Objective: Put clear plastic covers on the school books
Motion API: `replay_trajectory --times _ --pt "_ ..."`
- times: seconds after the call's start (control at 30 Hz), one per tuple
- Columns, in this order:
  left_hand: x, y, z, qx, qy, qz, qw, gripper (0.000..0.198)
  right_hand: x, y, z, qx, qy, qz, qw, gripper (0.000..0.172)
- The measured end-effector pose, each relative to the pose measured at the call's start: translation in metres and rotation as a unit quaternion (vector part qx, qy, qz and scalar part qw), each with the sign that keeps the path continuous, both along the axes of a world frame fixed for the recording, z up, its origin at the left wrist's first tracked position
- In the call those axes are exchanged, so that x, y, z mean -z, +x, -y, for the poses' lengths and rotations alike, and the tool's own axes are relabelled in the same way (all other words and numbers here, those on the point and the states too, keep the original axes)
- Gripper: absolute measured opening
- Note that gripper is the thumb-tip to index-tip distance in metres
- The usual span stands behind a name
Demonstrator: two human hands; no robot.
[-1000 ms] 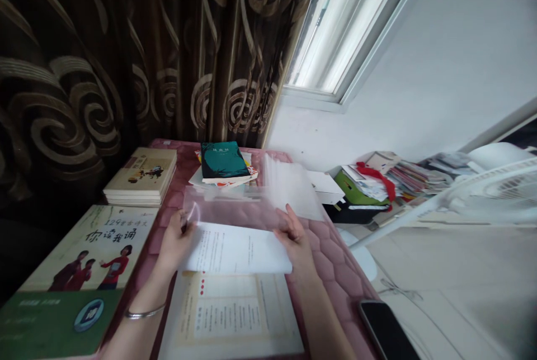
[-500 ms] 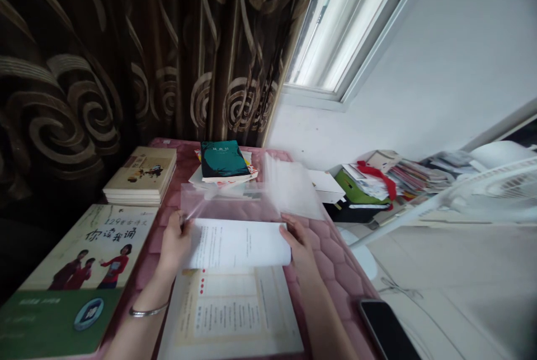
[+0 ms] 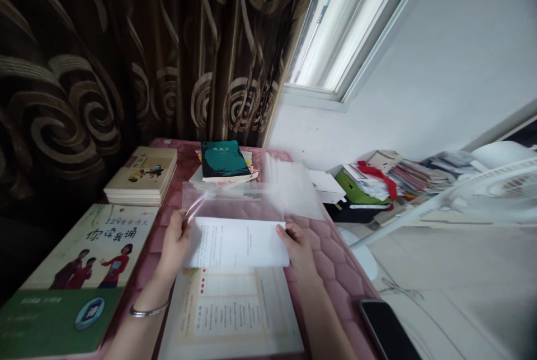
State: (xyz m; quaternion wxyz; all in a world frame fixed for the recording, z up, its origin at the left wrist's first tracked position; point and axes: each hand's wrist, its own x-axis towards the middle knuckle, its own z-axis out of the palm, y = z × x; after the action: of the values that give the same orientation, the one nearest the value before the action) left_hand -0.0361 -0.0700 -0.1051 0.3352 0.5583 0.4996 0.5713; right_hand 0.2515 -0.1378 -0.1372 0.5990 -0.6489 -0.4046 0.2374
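A white printed sheet (image 3: 237, 244) lies on the pink quilted table (image 3: 331, 262), its far edge at the mouth of a clear plastic sleeve (image 3: 235, 203). My left hand (image 3: 176, 245) pinches the sleeve's near left corner, fingers closed. My right hand (image 3: 298, 248) grips the sheet's right edge, fingers curled. More clear sleeves (image 3: 293, 186) fan out just beyond the right hand. A second printed page (image 3: 232, 309) lies flat under my forearms.
A large picture book (image 3: 79, 270) lies at the left, a stack of books (image 3: 142, 175) behind it. A teal book (image 3: 224, 160) tops a pile at the back. A black phone (image 3: 388, 329) rests at the table's right edge. A white fan (image 3: 482, 192) and paper clutter (image 3: 390, 178) stand right.
The white sheet has slid away from me, further toward the sleeve's mouth, and my right hand moved forward with it. My left hand stayed on the sleeve's corner.
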Motion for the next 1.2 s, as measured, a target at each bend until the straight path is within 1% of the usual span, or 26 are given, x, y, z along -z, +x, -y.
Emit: replay_trajectory --times 0.1,0.17,0.23,0.33,0.47,0.53,0.7,0.83,0.93,1.1,1.2 --pt "0.0 0.0 0.002 0.002 -0.009 -0.004 1.0 0.022 -0.002 -0.004 0.0 -0.013 -0.019 -0.057 0.998 0.039" --pt "0.001 0.0 0.002 0.004 -0.005 -0.018 1.0 0.022 -0.003 -0.007 -0.001 0.006 -0.018 -0.073 0.997 0.04" --pt "0.004 -0.001 0.002 0.006 0.003 -0.035 0.999 0.022 -0.004 -0.01 -0.001 0.027 -0.008 -0.069 0.997 0.04" --pt "0.007 -0.001 0.001 0.003 0.014 -0.05 0.999 0.02 -0.004 -0.013 -0.003 0.028 0.014 -0.058 0.998 0.041" --pt "0.008 -0.003 0.0 0.009 0.031 -0.053 0.998 0.017 0.0 -0.014 -0.007 0.027 0.051 -0.091 0.994 0.05" --pt "0.008 -0.003 0.0 0.018 0.032 -0.052 0.998 0.017 0.002 -0.013 -0.008 0.024 0.055 -0.108 0.992 0.052" --pt "0.009 -0.003 0.001 0.011 0.029 -0.051 0.998 0.018 0.005 -0.009 -0.007 -0.004 0.028 -0.088 0.996 0.041" --pt "0.01 -0.002 0.001 0.014 0.02 -0.037 0.999 0.019 0.004 -0.009 -0.004 -0.026 0.007 -0.092 0.995 0.041" --pt "0.01 -0.003 0.0 0.033 0.007 -0.032 0.999 0.024 0.002 -0.01 -0.005 -0.028 0.019 -0.111 0.993 0.041" --pt "0.007 -0.003 0.0 0.024 0.007 -0.077 0.997 0.027 0.003 -0.009 -0.006 -0.022 0.019 -0.137 0.99 0.039" --pt "0.009 -0.003 -0.002 0.012 0.014 -0.111 0.994 0.029 0.003 -0.009 -0.006 -0.021 0.019 -0.141 0.99 0.039"
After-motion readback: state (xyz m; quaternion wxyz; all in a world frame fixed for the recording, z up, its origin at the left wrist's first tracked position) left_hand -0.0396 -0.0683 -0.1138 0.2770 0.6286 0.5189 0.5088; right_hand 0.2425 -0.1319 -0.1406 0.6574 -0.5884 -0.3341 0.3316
